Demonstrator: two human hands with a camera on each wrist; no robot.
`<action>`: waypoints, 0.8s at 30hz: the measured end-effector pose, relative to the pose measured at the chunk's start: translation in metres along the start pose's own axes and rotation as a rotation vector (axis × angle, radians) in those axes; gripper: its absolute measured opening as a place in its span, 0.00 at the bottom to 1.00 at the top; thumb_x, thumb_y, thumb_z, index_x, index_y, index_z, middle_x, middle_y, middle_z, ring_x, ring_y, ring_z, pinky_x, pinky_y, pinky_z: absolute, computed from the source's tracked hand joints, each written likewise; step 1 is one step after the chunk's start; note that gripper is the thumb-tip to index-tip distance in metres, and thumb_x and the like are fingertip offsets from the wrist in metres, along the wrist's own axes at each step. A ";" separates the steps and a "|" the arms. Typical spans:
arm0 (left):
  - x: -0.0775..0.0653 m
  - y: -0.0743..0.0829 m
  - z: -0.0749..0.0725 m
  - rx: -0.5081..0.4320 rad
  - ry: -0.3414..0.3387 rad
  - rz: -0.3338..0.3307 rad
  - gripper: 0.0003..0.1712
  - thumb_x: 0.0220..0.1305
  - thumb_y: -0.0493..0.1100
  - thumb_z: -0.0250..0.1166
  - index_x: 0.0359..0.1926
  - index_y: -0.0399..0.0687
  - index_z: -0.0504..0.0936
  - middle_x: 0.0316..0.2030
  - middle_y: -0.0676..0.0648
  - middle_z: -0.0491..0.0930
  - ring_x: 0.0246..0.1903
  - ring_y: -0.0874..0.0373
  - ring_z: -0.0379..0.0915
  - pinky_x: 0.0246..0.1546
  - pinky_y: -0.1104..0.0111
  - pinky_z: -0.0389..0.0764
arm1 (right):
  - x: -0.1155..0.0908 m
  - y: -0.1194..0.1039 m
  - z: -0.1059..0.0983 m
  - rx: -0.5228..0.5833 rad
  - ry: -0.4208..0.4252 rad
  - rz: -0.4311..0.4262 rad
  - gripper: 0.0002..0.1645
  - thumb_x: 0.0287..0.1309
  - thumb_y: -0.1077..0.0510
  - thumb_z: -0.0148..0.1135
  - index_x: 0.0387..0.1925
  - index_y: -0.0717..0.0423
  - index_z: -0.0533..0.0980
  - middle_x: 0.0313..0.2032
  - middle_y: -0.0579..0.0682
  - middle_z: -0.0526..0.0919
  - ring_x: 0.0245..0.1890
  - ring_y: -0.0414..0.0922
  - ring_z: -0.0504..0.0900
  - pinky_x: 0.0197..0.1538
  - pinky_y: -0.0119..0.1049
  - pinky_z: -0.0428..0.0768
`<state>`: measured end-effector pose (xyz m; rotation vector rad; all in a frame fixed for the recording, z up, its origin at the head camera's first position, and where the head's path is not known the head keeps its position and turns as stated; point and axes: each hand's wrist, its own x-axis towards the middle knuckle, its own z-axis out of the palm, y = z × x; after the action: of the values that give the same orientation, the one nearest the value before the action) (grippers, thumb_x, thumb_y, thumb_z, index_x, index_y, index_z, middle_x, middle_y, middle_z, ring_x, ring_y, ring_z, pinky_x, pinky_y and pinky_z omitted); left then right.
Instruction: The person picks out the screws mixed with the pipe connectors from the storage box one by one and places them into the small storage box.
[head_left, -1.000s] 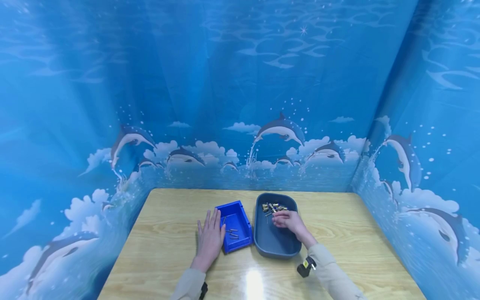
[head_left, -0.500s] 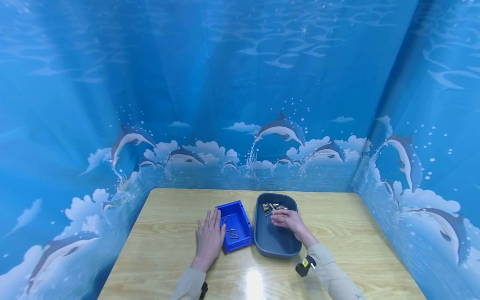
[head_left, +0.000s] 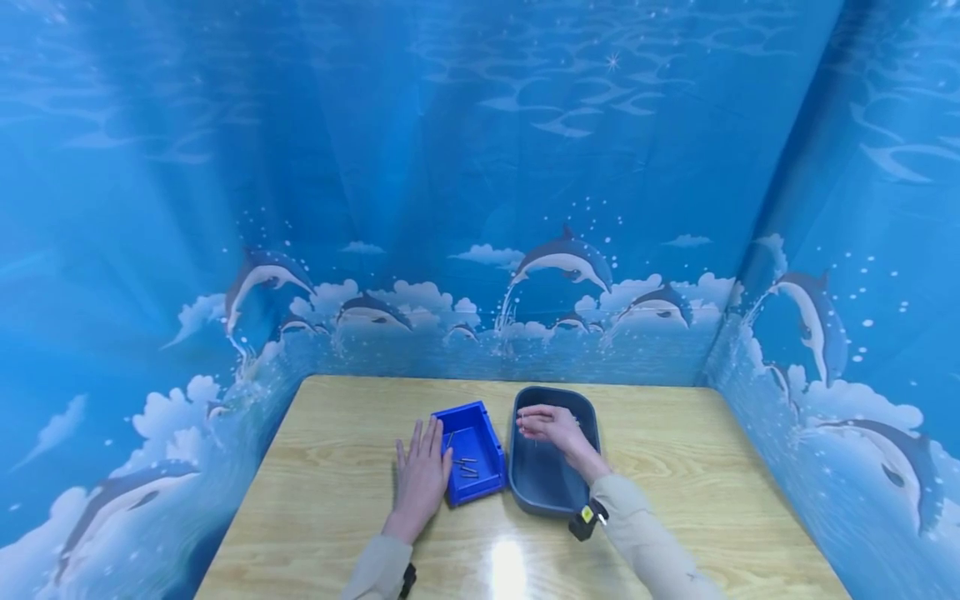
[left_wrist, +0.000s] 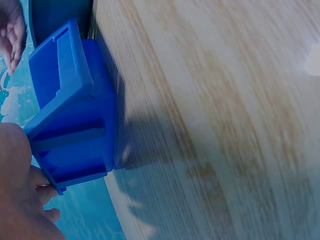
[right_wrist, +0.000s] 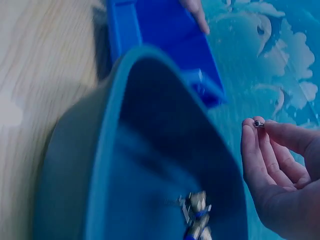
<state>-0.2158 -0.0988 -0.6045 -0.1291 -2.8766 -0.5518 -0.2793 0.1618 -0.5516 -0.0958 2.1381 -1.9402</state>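
My left hand (head_left: 422, 475) rests along the left wall of a small blue parts bin (head_left: 467, 440), its fingers straight and the thumb near the rim. Several screws (head_left: 468, 469) lie on the bin's floor. Above the far left part of a dark grey-blue tub (head_left: 553, 487), my right hand (head_left: 553, 428) pinches a small metal screw (right_wrist: 258, 123) between thumb and fingertips, as the right wrist view shows. Brass-coloured fittings (right_wrist: 197, 205) and thin metal pieces lie in the tub, mostly hidden by the right hand in the head view.
Bin and tub stand side by side on a light wooden table (head_left: 337, 450), the tub to the right. A blue curtain (head_left: 450, 208) printed with dolphins hangs behind the table and along both sides.
My right hand has lifted from the fittings and moved left across the tub toward the bin, with the screw between its fingers. The left hand stays against the bin.
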 end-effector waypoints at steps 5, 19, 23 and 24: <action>0.000 -0.002 0.002 0.003 0.009 0.005 0.35 0.77 0.53 0.53 0.78 0.43 0.59 0.78 0.43 0.56 0.78 0.42 0.44 0.74 0.35 0.49 | 0.010 -0.012 0.029 0.004 -0.065 -0.038 0.21 0.69 0.67 0.58 0.58 0.80 0.73 0.52 0.72 0.83 0.50 0.61 0.86 0.57 0.53 0.83; -0.001 -0.002 -0.001 -0.001 0.025 0.029 0.34 0.78 0.52 0.52 0.77 0.41 0.61 0.77 0.42 0.58 0.78 0.41 0.46 0.73 0.34 0.50 | 0.032 -0.015 0.101 -0.590 -0.068 -0.308 0.07 0.55 0.69 0.70 0.37 0.65 0.86 0.31 0.56 0.90 0.30 0.47 0.89 0.37 0.34 0.87; -0.001 -0.003 -0.001 0.000 0.061 0.056 0.33 0.77 0.51 0.55 0.75 0.39 0.64 0.76 0.41 0.61 0.77 0.40 0.49 0.71 0.33 0.52 | 0.037 -0.006 0.113 -0.926 -0.037 -0.474 0.05 0.52 0.67 0.72 0.32 0.56 0.88 0.29 0.49 0.89 0.31 0.44 0.87 0.37 0.30 0.83; -0.001 -0.003 -0.001 0.000 0.068 0.062 0.33 0.77 0.51 0.55 0.75 0.39 0.64 0.75 0.41 0.61 0.76 0.39 0.50 0.71 0.33 0.53 | 0.038 -0.004 0.116 -0.988 -0.033 -0.510 0.06 0.52 0.68 0.72 0.31 0.56 0.88 0.28 0.48 0.89 0.30 0.43 0.87 0.37 0.31 0.84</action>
<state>-0.2149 -0.1022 -0.6050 -0.1949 -2.7960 -0.5337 -0.2899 0.0410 -0.5623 -0.8980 3.0225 -0.8206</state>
